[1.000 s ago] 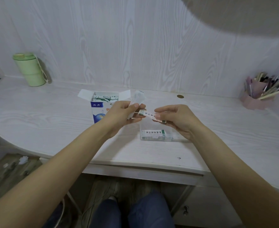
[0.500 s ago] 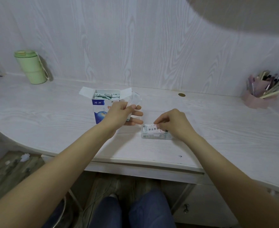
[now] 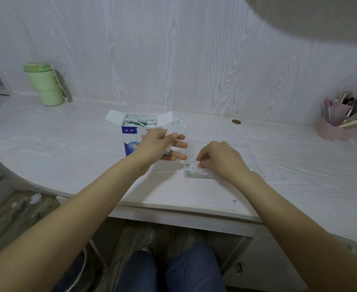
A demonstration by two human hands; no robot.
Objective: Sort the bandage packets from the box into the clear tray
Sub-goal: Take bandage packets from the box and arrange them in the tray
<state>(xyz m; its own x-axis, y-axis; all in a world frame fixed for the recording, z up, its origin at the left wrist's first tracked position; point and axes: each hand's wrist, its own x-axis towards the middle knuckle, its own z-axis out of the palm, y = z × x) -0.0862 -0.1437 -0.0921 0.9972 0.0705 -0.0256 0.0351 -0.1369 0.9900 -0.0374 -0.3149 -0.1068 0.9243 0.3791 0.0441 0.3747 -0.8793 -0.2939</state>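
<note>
The blue and white box (image 3: 131, 137) stands open at the table's middle, with several bandage packets (image 3: 140, 122) showing in its top. My left hand (image 3: 161, 145) is just right of the box and grips a white strip of packets (image 3: 177, 127) between thumb and fingers. The clear tray (image 3: 189, 175) lies flat to the right of it and holds packets with green print. My right hand (image 3: 220, 160) is over the tray, fingers curled down, fingertips pinching a bandage packet (image 3: 193, 167) that lies in the tray. The tray's right part is hidden by that hand.
A green lidded cup (image 3: 44, 85) stands at the back left by the wall. A pink pen holder (image 3: 337, 123) full of pens is at the far right. A small brown disc (image 3: 236, 122) lies near the wall. The curved table edge (image 3: 173, 204) runs in front, my knees below.
My right hand took one packet from the strip and carried it down into the clear tray. My left hand stayed by the box with the strip.
</note>
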